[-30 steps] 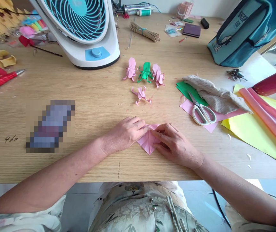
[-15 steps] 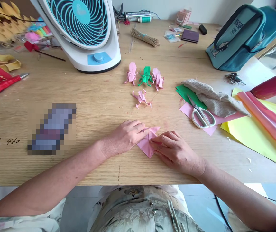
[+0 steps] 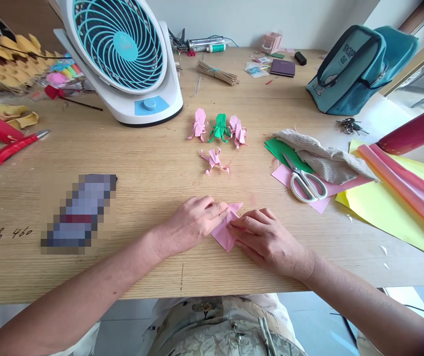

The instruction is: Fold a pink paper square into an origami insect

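Wooden table (image 3: 152, 173); hands (image 3: 195, 225) angled inward, touching pink paper (image 3: 224, 238).

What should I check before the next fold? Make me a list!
1. Left hand on the pink paper: ok, fingers rest on it.
2. Right hand on it too: ok, fingertips touch it.
3. Creases straight: cannot tell, fingers cover part.
4. Scissors away from your hands: ok, off to the right.
5. Four paper figures out of the way: ok, beyond your hands.
6. Scraps picked up: not ok, white bits lie at right.
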Demonstrator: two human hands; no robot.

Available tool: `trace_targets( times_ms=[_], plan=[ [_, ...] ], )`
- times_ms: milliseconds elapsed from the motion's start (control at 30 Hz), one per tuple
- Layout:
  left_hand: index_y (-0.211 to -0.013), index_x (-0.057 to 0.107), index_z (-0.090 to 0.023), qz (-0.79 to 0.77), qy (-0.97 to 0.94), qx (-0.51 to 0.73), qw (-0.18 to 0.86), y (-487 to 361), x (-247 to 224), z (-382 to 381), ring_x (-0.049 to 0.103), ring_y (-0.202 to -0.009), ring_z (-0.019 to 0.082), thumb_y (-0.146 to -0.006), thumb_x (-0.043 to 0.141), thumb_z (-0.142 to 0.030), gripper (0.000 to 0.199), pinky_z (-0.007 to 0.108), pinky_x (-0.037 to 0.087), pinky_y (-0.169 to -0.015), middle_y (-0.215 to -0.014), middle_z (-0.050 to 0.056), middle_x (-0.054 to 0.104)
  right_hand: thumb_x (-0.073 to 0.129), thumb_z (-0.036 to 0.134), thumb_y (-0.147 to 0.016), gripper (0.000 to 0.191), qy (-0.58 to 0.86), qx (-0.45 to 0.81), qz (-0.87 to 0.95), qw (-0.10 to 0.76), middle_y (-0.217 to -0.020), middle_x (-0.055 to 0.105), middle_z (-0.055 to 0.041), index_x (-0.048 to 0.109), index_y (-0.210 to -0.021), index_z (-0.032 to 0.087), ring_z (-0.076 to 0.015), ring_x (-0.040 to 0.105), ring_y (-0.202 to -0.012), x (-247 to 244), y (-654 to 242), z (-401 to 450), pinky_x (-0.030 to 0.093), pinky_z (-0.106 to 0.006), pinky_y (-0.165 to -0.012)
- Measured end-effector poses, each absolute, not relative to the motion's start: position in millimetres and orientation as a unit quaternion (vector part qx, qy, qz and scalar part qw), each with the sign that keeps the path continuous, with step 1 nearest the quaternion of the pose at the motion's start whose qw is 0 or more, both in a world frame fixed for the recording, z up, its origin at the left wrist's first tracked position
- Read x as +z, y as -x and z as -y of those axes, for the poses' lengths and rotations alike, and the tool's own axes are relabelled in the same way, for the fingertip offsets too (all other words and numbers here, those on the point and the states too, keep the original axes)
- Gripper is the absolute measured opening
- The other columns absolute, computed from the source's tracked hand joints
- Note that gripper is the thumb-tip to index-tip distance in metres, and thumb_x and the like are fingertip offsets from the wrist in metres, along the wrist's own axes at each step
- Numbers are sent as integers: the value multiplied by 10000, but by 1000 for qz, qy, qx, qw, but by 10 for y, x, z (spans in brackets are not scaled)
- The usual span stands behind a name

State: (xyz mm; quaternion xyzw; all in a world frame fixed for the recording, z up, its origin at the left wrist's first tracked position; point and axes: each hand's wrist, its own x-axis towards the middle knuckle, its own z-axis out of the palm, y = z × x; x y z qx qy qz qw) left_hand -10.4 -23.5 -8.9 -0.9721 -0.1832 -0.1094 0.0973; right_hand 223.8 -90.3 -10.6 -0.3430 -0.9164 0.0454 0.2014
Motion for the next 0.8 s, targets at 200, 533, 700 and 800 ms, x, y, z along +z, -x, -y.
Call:
trace_targets(
  times_ms=[200,533,700,800],
  plan=[
    [-1352,531,-160,177,972,-108,107,95,-89,256,580,-969,192,-968,510,-142,385,348,487,-823,-1235,92,663,549,179,-953,224,349,51,915,197,-1172,699,-95,679,-1136,177,-230,583,-942,-106,-2235,902,411,-398,-772],
    [-1336,539,-162,187,975,-76,91,97,-83,301,559,-1018,217,-951,516,-119,388,368,476,-834,-1281,86,627,543,168,-957,205,411,97,865,272,-1005,710,-82,684,-1099,209,-213,597,-880,-53,-2360,808,441,-394,-781],
    [-1361,515,-160,199,975,-79,53,110,-94,282,540,-1058,227,-947,514,-126,415,373,478,-869,-1263,86,621,534,152,-954,273,428,98,861,258,-978,653,-99,669,-1183,210,-219,569,-883,-111,-2372,739,470,-398,-784],
    [-1335,536,-145,201,975,-85,39,120,-107,266,539,-1061,229,-931,525,-111,405,370,476,-878,-1257,85,622,512,135,-950,311,420,100,870,238,-1009,631,-116,655,-1220,197,-232,561,-910,-144,-2343,732,483,-412,-794]
  ],
)
